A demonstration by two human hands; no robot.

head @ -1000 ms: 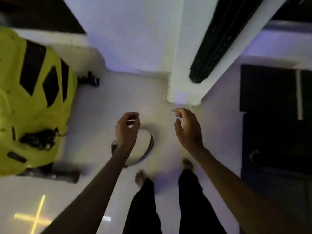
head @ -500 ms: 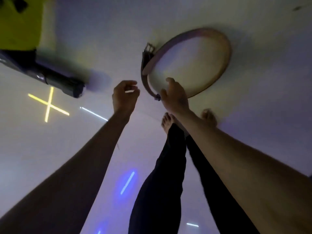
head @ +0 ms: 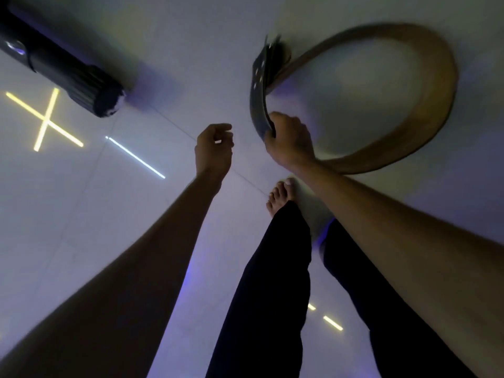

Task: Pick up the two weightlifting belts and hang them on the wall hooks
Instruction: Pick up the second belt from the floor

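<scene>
A brown leather weightlifting belt (head: 425, 115) lies curled in a loop on the pale tiled floor at the upper right, its dark strap end with holes and the buckle at the loop's left side. My right hand (head: 289, 144) is shut on that strap end, fingers wrapped around its edge. My left hand (head: 214, 151) hovers to the left of the belt, fingers loosely curled, holding nothing. Only one belt shows, and no wall hooks are in view.
A thick black cylinder (head: 71, 75), part of some gym equipment, lies on the floor at the upper left. My bare foot (head: 281, 196) and dark trouser legs stand just below the belt. Light strips reflect off the glossy floor (head: 46, 120).
I have bent down closer to the floor, so the belt looms larger. My right hand went from touching the strap end to gripping it. The left hand stayed empty.
</scene>
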